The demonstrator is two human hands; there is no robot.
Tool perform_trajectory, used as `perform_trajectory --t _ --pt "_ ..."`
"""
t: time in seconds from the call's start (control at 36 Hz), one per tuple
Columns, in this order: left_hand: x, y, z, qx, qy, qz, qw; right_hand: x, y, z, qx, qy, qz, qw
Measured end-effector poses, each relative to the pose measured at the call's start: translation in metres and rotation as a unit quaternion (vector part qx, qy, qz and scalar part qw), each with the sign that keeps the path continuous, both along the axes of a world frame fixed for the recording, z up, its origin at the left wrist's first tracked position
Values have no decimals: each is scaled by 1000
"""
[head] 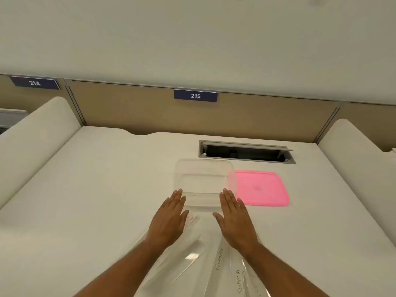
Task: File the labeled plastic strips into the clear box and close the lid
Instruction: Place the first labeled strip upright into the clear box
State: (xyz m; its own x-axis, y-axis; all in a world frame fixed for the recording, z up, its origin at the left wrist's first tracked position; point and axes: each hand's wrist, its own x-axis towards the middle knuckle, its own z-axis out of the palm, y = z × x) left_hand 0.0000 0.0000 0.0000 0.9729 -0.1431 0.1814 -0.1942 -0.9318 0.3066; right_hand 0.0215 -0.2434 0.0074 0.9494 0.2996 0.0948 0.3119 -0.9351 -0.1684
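Clear plastic, rounded at the corners, the box (205,183) sits lidless mid-desk (96,189) with nothing visible inside. Transparent labelled strips (216,269) fan out on the near desk, under both wrists. Left hand (169,219) and right hand (235,219) lie flat, fingers straight, gripping nothing, fingertips at the box's near wall. Its flat pink lid (263,188) lies just right of it.

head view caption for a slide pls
Both open hands, left and right, reach toward the clear box; pink lid off.
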Motion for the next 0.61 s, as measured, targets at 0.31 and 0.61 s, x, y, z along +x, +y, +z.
perform_trajectory --t 0.31,0.61 --pt "-21 4 -13 -16 -112 -56 992 -3 1 -17 -4 -57 10 998" --pt "-25 5 -21 29 42 6 999 2 14 -8 -27 -71 15 997"
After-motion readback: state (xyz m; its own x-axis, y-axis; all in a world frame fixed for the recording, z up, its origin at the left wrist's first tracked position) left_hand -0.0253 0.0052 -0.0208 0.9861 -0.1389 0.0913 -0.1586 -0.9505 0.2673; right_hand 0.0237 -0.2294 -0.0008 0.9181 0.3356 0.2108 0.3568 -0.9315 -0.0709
